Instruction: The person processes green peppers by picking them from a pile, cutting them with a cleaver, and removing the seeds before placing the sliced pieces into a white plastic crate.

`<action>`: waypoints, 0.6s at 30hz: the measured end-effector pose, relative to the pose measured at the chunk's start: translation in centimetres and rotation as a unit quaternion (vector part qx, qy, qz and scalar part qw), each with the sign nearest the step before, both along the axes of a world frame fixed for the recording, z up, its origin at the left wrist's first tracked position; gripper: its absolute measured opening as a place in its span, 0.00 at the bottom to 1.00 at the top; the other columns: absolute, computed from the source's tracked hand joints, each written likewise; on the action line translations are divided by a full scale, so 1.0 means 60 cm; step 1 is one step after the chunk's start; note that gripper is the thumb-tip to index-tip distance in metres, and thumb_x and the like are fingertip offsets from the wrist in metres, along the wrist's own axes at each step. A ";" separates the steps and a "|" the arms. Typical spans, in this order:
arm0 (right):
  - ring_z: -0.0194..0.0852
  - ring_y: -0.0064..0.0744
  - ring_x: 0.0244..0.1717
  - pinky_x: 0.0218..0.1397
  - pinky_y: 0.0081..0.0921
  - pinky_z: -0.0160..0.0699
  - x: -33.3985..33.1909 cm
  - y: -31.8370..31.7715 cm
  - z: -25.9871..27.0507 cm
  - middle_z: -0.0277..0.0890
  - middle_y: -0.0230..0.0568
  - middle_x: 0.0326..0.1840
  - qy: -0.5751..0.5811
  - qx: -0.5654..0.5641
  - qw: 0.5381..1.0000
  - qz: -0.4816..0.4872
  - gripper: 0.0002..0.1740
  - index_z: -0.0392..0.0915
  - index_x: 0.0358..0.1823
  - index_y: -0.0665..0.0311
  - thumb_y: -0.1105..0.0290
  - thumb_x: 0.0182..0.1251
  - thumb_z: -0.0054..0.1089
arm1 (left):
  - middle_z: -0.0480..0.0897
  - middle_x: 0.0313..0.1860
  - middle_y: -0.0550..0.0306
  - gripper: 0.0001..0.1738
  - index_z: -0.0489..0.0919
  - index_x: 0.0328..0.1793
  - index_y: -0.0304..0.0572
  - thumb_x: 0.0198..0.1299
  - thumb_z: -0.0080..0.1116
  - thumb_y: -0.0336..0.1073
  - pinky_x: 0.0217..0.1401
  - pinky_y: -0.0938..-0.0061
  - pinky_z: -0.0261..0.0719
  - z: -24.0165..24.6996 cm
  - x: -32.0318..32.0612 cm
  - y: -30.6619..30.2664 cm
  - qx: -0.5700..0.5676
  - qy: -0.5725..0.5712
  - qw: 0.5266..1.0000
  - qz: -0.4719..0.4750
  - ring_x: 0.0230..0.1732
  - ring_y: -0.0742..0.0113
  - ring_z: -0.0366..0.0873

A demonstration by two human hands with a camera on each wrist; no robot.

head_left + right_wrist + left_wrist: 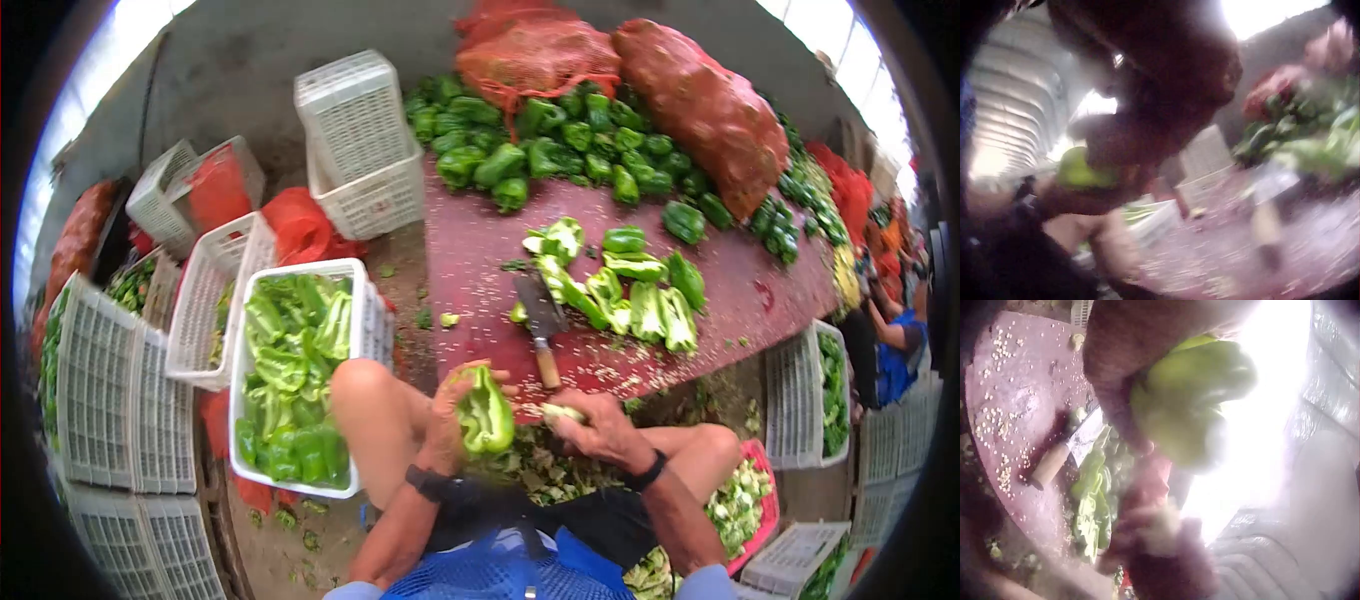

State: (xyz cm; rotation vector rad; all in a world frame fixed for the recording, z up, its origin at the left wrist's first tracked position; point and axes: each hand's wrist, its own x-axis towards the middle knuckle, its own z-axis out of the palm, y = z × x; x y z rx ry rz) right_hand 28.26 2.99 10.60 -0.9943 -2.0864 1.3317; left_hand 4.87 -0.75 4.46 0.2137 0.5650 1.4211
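Note:
My left hand [441,436] grips a cut green pepper [487,418], its hollow inside facing up in the head view. In the left wrist view the same pepper [1191,394] shows its smooth outer side, with fingers curled about it. Just to the right, my right hand [608,432] pinches a pale pepper core [563,412]. The two hands are apart, over my lap at the table's near edge. Close ahead on the red table [470,330] lies a wooden-handled knife [545,340]. Opened pepper halves [648,315] lie beyond it and to its right.
Whole green peppers [560,150] are heaped at the table's back, beneath red mesh sacks [700,110]. Left of my knee stands a white crate [240,400] of pepper halves. A pink basin [768,490] with pale cores sits by my right leg. Seeds litter the tabletop.

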 end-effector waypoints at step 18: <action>0.81 0.52 0.56 0.62 0.46 0.80 -0.148 -0.004 0.014 0.78 0.55 0.58 -0.065 0.429 0.894 -0.106 0.32 0.72 0.70 0.70 0.75 0.63 0.68 | 0.78 0.63 0.58 0.35 0.70 0.75 0.42 0.78 0.43 0.63 0.65 0.64 0.76 0.022 -0.028 -0.025 -0.053 -0.046 0.993 0.090 0.63 0.67 0.76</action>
